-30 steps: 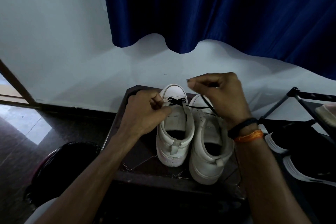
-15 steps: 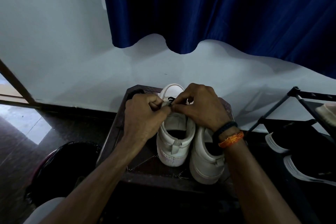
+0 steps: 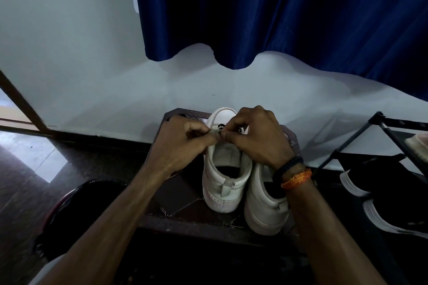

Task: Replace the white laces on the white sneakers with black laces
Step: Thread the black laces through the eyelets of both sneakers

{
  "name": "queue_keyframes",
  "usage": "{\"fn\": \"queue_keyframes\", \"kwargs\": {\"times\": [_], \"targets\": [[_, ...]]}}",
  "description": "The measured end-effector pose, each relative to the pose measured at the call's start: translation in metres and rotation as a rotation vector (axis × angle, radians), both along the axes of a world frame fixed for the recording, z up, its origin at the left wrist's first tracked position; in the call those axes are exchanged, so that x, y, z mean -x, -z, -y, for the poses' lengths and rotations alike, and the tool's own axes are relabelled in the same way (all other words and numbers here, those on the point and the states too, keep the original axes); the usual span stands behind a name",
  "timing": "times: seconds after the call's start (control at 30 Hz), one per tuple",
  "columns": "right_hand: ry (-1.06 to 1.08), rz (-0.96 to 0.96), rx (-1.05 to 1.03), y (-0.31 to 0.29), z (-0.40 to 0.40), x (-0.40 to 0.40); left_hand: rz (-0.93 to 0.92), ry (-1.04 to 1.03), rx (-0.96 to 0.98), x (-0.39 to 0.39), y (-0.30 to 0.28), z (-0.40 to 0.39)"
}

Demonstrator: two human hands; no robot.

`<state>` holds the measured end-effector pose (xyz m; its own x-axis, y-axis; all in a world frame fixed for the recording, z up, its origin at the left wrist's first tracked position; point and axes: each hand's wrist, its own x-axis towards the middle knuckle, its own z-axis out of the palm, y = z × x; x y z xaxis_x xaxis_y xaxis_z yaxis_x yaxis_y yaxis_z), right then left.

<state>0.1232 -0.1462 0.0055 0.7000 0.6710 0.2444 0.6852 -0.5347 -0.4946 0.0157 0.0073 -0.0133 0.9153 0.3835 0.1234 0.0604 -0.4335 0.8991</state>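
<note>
Sneakers at lower centre on dark stool point(image 3: 162, 194), toes near wall; left sneaker point(image 3: 225, 183) touches right sneaker point(image 3: 266, 203). I see left hand point(image 3: 183, 146) and right hand point(image 3: 257, 139) meeting over left sneaker's eyelets, fingertips pinching black lace point(image 3: 221, 126); shoe rack point(image 3: 382, 146) near, right edge

Small dark tabletop point(image 3: 185, 194) with diamond-pattern surface, far edge against white wall. Two white sneakers directly on it, side by side, touching, heels toward camera: left sneaker point(image 3: 225, 183) farther back, right sneaker point(image 3: 266, 210) nearer front edge.
</note>
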Motion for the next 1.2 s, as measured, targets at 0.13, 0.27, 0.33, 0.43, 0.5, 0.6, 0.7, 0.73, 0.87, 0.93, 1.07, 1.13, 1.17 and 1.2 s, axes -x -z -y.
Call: {"fn": "queue_keyframes", "kwargs": {"times": [0.13, 0.27, 0.33, 0.43, 0.5, 0.6, 0.7, 0.73, 0.87, 0.93, 1.07, 1.13, 1.17, 1.2], "targets": [[0.011, 0.076, 0.029, 0.001, -0.002, 0.003, -0.015, 0.032, 0.031, 0.000, 0.000, -0.004], [-0.006, 0.229, 0.136, 0.001, -0.005, 0.007, -0.013, 0.063, 0.058, 0.000, 0.001, -0.007], [-0.029, 0.259, 0.131, 0.001, -0.004, 0.006, -0.004, 0.081, 0.051, -0.001, 0.001, -0.008], [-0.045, 0.232, 0.104, 0.000, -0.003, 0.006, 0.007, 0.098, 0.057, -0.001, -0.001, -0.007], [-0.030, 0.178, 0.112, -0.001, -0.002, 0.005, 0.012, 0.086, 0.146, -0.002, -0.001, -0.006], [0.012, 0.119, 0.094, -0.002, -0.003, 0.005, 0.022, 0.083, 0.169, -0.005, 0.003, -0.008], [0.026, 0.104, 0.081, -0.002, -0.004, 0.007, 0.044, 0.112, 0.183, -0.006, 0.007, -0.009], [0.029, 0.097, 0.075, -0.003, -0.004, 0.007, 0.056, 0.118, 0.189, -0.007, 0.007, -0.009], [0.041, 0.092, 0.055, 0.000, -0.002, 0.007, 0.089, 0.136, 0.110, -0.010, 0.012, -0.009], [0.043, 0.104, 0.042, 0.001, -0.003, 0.007, 0.096, 0.154, 0.037, -0.011, 0.015, -0.010], [0.047, 0.092, 0.014, -0.001, -0.002, 0.008, 0.034, 0.152, -0.146, -0.012, 0.019, -0.007], [0.043, 0.066, 0.017, -0.002, -0.001, 0.008, 0.042, 0.082, -0.197, -0.014, 0.021, -0.007], [0.041, 0.052, 0.020, -0.003, -0.001, 0.008, 0.049, 0.034, -0.194, -0.015, 0.022, -0.009], [0.041, 0.035, 0.022, -0.003, -0.001, 0.008, 0.049, -0.014, -0.163, -0.016, 0.022, -0.011]]}}
